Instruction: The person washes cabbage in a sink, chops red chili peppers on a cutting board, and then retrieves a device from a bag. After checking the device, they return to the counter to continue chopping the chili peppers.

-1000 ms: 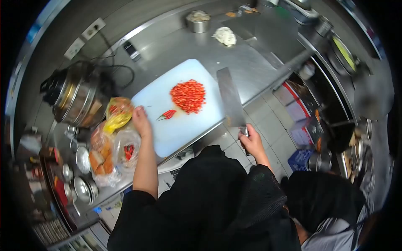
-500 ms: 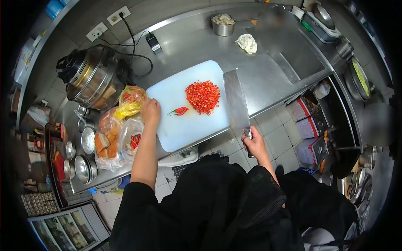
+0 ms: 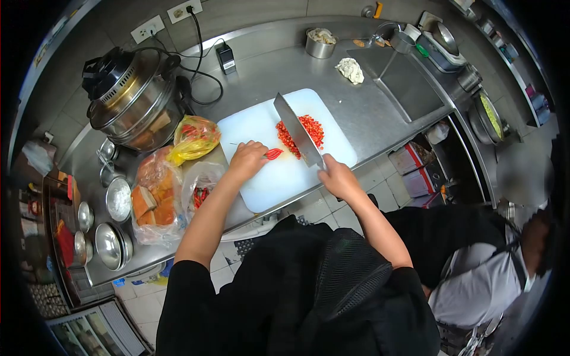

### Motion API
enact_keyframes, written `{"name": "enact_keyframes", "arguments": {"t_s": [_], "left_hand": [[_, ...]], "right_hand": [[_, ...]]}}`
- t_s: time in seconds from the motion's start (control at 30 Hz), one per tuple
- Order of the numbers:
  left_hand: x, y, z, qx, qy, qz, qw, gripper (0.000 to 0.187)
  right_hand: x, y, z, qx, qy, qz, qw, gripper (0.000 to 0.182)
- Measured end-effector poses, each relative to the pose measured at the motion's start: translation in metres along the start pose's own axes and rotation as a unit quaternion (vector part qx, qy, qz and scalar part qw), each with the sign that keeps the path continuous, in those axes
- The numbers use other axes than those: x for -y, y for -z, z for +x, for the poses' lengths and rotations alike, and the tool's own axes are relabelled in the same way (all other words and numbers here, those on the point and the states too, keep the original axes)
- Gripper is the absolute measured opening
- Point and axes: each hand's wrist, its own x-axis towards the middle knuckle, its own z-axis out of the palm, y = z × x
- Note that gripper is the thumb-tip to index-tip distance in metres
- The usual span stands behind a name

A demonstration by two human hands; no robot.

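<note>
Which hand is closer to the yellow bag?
Left. The left hand is over the board, a short way right of the yellow bag in view; the right hand is farther right, at the board's near edge, gripping the cleaver.

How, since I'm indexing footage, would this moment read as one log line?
left hand: at whole chilies | right hand: gripping cleaver | cleaver: blade overlapping chopped chilies in view | surface: white cutting board

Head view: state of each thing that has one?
Cleaver, gripped in right hand
Chopped chilies, piled, showing both sides of the blade
Whole chilies, uncut, at left hand
Cutting board, lying flat
Black plug, in wall outlet
Large metal bowls, nested
Metal pot, holding pale contents
</note>
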Motion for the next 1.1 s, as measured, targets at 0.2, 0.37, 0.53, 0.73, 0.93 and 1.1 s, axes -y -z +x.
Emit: {"name": "enact_keyframes", "arguments": {"t_s": [0.2, 0.37, 0.53, 0.73, 0.93, 1.1], "left_hand": [[0.002, -0.001, 0.003, -0.036, 0.008, -0.009, 0.999, 0.022], [0.004, -0.006, 0.016, -0.007, 0.034, 0.025, 0.999, 0.019], [-0.003, -0.003, 0.020, 0.017, 0.075, 0.014, 0.997, 0.015], [0.011, -0.011, 0.028, 0.008, 0.079, -0.032, 0.996, 0.015], [0.016, -0.017, 0.033, -0.058, 0.080, -0.083, 0.992, 0.014], [0.010, -0.004, 0.030, 0.011, 0.054, -0.077, 0.995, 0.014]], "right_hand": [[0.020, -0.022, 0.037, 0.007, 0.022, -0.077, 0.997, 0.029], [0.033, -0.028, 0.066, 0.048, 0.031, -0.104, 0.993, 0.030], [0.020, -0.037, 0.078, 0.095, 0.031, -0.100, 0.990, 0.032], [0.006, -0.032, 0.085, 0.103, 0.059, -0.055, 0.991, 0.032], [-0.009, -0.030, 0.090, 0.101, 0.072, -0.007, 0.992, 0.032], [-0.012, -0.032, 0.090, 0.093, 0.068, 0.005, 0.993, 0.031]]}}
